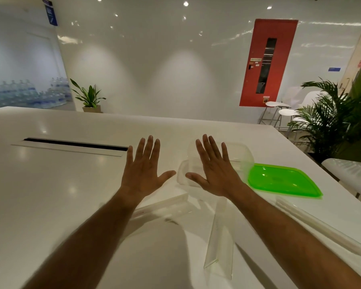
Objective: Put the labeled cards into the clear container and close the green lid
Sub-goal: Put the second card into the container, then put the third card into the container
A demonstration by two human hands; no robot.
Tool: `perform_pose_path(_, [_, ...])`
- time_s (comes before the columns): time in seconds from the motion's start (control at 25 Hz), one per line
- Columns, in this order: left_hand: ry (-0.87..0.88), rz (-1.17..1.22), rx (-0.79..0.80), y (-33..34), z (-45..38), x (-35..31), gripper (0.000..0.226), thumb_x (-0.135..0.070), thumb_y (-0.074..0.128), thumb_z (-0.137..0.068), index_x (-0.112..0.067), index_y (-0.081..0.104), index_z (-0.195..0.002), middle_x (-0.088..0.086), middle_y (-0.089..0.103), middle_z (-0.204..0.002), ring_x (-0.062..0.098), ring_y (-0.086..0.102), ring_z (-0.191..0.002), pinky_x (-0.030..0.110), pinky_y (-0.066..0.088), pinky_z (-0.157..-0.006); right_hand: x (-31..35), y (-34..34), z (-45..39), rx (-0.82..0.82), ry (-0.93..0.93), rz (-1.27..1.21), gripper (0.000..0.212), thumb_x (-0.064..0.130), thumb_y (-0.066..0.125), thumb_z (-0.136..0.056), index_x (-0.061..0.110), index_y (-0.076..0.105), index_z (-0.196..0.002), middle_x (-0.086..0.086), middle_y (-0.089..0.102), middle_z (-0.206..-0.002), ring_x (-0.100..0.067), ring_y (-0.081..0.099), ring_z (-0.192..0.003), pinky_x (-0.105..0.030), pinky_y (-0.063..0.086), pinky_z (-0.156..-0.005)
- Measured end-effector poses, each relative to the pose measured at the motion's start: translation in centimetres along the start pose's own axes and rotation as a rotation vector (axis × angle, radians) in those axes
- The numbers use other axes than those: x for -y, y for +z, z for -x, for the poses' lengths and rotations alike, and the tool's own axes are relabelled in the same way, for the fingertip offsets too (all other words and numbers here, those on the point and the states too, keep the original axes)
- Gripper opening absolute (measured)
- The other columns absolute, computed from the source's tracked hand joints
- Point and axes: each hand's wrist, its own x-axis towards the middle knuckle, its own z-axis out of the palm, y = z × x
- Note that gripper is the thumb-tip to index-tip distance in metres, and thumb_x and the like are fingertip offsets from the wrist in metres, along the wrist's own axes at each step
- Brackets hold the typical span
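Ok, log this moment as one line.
left hand: open, empty | right hand: open, empty, over clear container | green lid: off, on table beside container | cards: none in container

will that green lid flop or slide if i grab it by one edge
The green lid looks thin and flat, so it is probably light and may flex a little. It lies on the glossy white table, so a push would likely slide it.
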Motion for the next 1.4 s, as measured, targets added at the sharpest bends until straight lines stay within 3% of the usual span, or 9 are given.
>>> perform_pose_path(0.12, [-0.036, -0.01, 0.05, -0.1, 1.6, 1.5, 0.108, -0.087, 0.01, -0.076, -0.018, -0.007, -0.157, 0.007, -0.013, -0.165, 0.027, -0.011, -0.152, 0.053, -0.001, -0.122, 1.9, 0.7, 0.0, 0.106, -0.114, -0.086, 0.094, 0.078, 0.019, -0.087, 0.022, -0.014, -0.154, -0.005, -0.018, -0.163, -0.022, -0.017, -0.15, -0.051, -0.002, -0.122])
perform_pose_path(0.24, [-0.052, -0.009, 0.132, -0.2, 3.1, 2.5, 0.108, -0.088, 0.004, -0.073, -0.02, -0.002, -0.158, 0.005, -0.005, -0.167, 0.026, -0.006, -0.153, 0.052, 0.002, -0.123, 3.6, 1.2, 0.2, 0.224, -0.244, -0.118, 0.088, 0.075, 0.028, -0.088, 0.023, 0.007, -0.156, -0.003, 0.007, -0.165, -0.022, 0.009, -0.151, -0.047, 0.016, -0.122])
perform_pose_path(0.36, [-0.051, 0.075, 0.238, -0.2, 4.4, 2.7, 0.105, -0.088, 0.012, -0.073, -0.024, 0.02, -0.155, 0.003, 0.024, -0.164, 0.024, 0.022, -0.149, 0.047, 0.022, -0.119, 5.1, 1.7, 0.0, 0.334, -0.309, -0.099, 0.074, 0.066, 0.043, -0.09, 0.024, 0.03, -0.15, -0.001, 0.043, -0.152, -0.022, 0.044, -0.135, -0.042, 0.043, -0.106])
perform_pose_path(0.52, [-0.092, 0.316, 0.421, -0.1, 5.4, 2.7, 0.083, -0.086, 0.039, -0.077, -0.03, 0.052, -0.136, -0.006, 0.058, -0.14, 0.016, 0.054, -0.122, 0.039, 0.045, -0.1, 6.1, 2.2, -0.1, 0.39, -0.341, -0.044, 0.037, 0.045, 0.051, -0.094, 0.025, 0.057, -0.125, 0.0, 0.07, -0.112, -0.024, 0.063, -0.102, -0.036, 0.05, -0.079])
perform_pose_path(0.64, [-0.088, 0.377, 0.556, -0.2, 5.9, 3.1, 0.075, -0.086, 0.05, -0.07, -0.032, 0.063, -0.121, -0.011, 0.068, -0.119, 0.01, 0.062, -0.099, 0.03, 0.049, -0.083, 6.3, 2.3, 0.0, 0.378, -0.348, -0.058, 0.019, 0.031, 0.052, -0.093, 0.022, 0.064, -0.104, -0.002, 0.071, -0.091, -0.025, 0.064, -0.084, -0.033, 0.047, -0.066])
perform_pose_path(0.76, [-0.056, 0.329, 0.568, -0.4, 5.9, 3.2, 0.07, -0.085, 0.054, -0.065, -0.036, 0.065, -0.113, -0.013, 0.07, -0.113, 0.008, 0.061, -0.09, 0.029, 0.051, -0.079, 6.0, 2.4, 0.0, 0.388, -0.295, -0.114, 0.014, 0.026, 0.052, -0.094, 0.02, 0.063, -0.099, -0.004, 0.069, -0.086, -0.024, 0.061, -0.077, -0.034, 0.045, -0.063])
perform_pose_path(1.0, [0.01, 0.337, 0.527, -0.4, 5.7, 2.5, 0.091, -0.099, 0.044, -0.053, -0.042, 0.058, -0.121, -0.02, 0.067, -0.112, 0.008, 0.06, -0.092, 0.031, 0.052, -0.081, 4.5, 1.6, -0.2, 0.582, -0.133, -0.461, 0.018, 0.021, 0.057, -0.094, 0.015, 0.068, -0.107, -0.006, 0.072, -0.091, -0.015, 0.061, -0.077, -0.03, 0.047, -0.073])
perform_pose_path(1.2, [0.186, 0.204, 0.532, -0.4, 5.4, 2.1, 0.103, -0.095, 0.058, -0.045, -0.043, 0.044, -0.133, -0.022, 0.052, -0.121, 0.007, 0.051, -0.108, 0.03, 0.046, -0.089, 3.1, 0.7, -0.2, 0.671, 0.007, -0.642, 0.021, 0.023, 0.063, -0.091, 0.015, 0.072, -0.109, -0.011, 0.071, -0.099, -0.012, 0.058, -0.08, -0.03, 0.047, -0.078])
perform_pose_path(1.4, [0.278, 0.144, 0.494, -0.6, 4.4, 1.6, 0.053, -0.06, 0.071, -0.064, -0.035, 0.059, -0.11, -0.014, 0.06, -0.1, 0.012, 0.055, -0.087, 0.026, 0.047, -0.072, 2.3, 0.2, 0.1, 0.744, 0.11, -0.883, 0.022, 0.021, 0.062, -0.095, 0.011, 0.072, -0.112, -0.013, 0.069, -0.094, -0.018, 0.057, -0.08, -0.034, 0.045, -0.073])
